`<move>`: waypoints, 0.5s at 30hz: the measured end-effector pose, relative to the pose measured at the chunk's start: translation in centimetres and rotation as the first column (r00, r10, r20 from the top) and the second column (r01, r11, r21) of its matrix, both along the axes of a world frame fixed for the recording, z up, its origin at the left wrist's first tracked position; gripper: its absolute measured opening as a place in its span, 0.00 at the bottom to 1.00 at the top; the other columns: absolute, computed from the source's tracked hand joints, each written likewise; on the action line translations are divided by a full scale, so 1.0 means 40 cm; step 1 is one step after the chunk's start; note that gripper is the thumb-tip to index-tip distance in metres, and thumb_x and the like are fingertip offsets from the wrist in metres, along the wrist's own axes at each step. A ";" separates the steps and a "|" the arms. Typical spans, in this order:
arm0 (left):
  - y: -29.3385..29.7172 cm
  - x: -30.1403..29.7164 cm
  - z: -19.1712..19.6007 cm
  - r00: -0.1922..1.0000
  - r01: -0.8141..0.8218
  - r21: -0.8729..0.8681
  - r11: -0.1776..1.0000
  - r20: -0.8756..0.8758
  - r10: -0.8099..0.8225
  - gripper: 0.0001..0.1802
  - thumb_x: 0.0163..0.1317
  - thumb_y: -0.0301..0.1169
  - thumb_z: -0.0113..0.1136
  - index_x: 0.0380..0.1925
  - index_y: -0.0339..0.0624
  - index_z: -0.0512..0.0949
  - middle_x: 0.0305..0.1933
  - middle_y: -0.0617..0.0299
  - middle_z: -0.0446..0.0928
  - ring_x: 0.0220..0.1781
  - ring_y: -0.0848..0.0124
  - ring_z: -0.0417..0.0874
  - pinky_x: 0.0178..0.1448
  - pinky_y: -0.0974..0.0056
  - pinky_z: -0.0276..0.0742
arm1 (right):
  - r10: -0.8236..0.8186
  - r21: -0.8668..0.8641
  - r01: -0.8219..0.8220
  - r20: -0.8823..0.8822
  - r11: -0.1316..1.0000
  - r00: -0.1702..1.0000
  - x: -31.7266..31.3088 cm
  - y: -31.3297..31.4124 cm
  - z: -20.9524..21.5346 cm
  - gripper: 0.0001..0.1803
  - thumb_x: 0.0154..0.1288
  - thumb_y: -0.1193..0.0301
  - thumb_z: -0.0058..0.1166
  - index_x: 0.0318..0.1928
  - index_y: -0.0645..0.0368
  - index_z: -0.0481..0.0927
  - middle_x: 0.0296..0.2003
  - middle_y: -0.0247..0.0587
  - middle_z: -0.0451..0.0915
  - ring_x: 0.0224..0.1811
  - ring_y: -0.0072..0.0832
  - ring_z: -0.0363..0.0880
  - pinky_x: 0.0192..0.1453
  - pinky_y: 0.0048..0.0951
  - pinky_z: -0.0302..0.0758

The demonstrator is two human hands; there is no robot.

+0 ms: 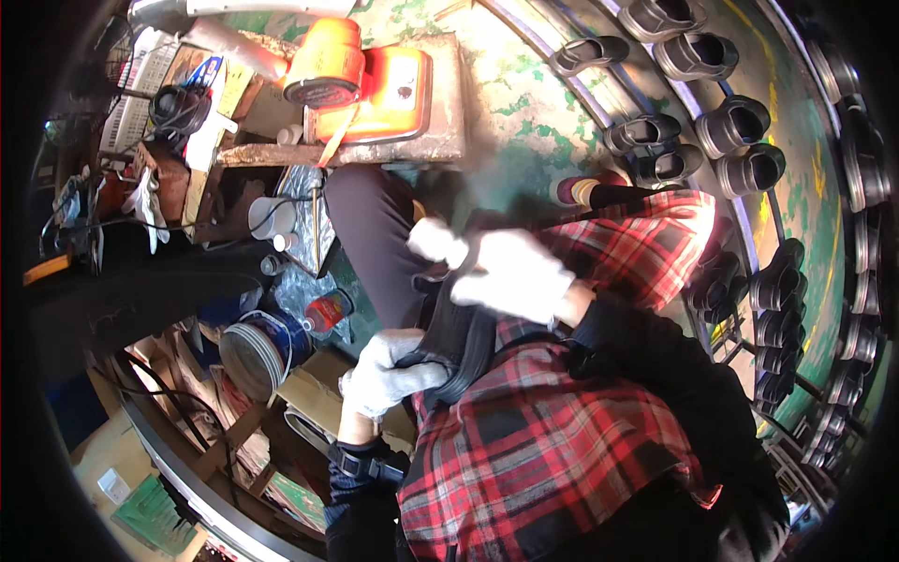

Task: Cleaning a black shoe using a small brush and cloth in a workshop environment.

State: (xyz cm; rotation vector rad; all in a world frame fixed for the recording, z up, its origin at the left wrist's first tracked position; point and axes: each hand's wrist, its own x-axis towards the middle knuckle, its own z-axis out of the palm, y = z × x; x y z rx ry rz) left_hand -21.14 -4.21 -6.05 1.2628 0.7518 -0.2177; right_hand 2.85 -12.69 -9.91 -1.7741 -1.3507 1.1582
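A black shoe rests across my lap, its ridged dark side turned up. My left hand, in a whitish knit glove, grips the shoe's near end with fingers wrapped round it. Over the far end is my right hand, also white-gloved and smeared by motion, its fingers closed. A small pale wad-like thing shows at the right fingertips; blur hides its kind. Beneath lies a red and black plaid apron.
Black shoes line racks on the right. An orange weighing scale and orange canister-like device stand on a low wooden bench. Left are a white bucket, a red can, a white cup and cables.
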 end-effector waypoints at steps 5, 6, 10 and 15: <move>-0.001 -0.073 -0.046 0.909 -0.102 0.236 0.966 0.416 -0.006 0.19 0.44 0.40 0.78 0.26 0.34 0.85 0.28 0.56 0.82 0.32 0.57 0.83 0.42 0.55 0.75 | -0.588 -0.050 0.592 -0.212 0.804 0.781 0.191 -0.037 -0.020 0.08 0.63 0.67 0.62 0.32 0.59 0.83 0.21 0.26 0.75 0.24 0.18 0.72 0.31 0.25 0.69; -0.001 -0.065 -0.044 0.880 -0.127 0.287 0.950 0.475 -0.026 0.19 0.43 0.41 0.78 0.24 0.35 0.85 0.26 0.55 0.82 0.31 0.56 0.82 0.42 0.54 0.75 | -0.645 -0.043 0.660 -0.268 0.750 0.716 0.217 -0.052 0.007 0.08 0.65 0.68 0.61 0.32 0.58 0.82 0.21 0.25 0.74 0.22 0.17 0.70 0.29 0.24 0.66; 0.004 -0.027 -0.015 0.862 -0.184 0.289 0.940 0.506 0.013 0.22 0.35 0.45 0.78 0.24 0.36 0.86 0.24 0.56 0.82 0.32 0.55 0.83 0.44 0.54 0.76 | -0.570 -0.102 0.623 -0.536 0.776 0.623 0.280 -0.152 0.050 0.14 0.65 0.69 0.61 0.48 0.62 0.84 0.37 0.32 0.84 0.37 0.18 0.80 0.43 0.18 0.74; 0.026 0.092 0.069 0.842 -0.160 0.427 0.890 0.530 -0.103 0.22 0.34 0.43 0.78 0.24 0.36 0.87 0.25 0.57 0.83 0.32 0.59 0.84 0.39 0.57 0.77 | -0.576 -0.131 0.717 -0.700 0.684 0.422 0.226 -0.282 0.121 0.10 0.68 0.70 0.56 0.41 0.64 0.83 0.35 0.34 0.82 0.35 0.19 0.77 0.40 0.21 0.73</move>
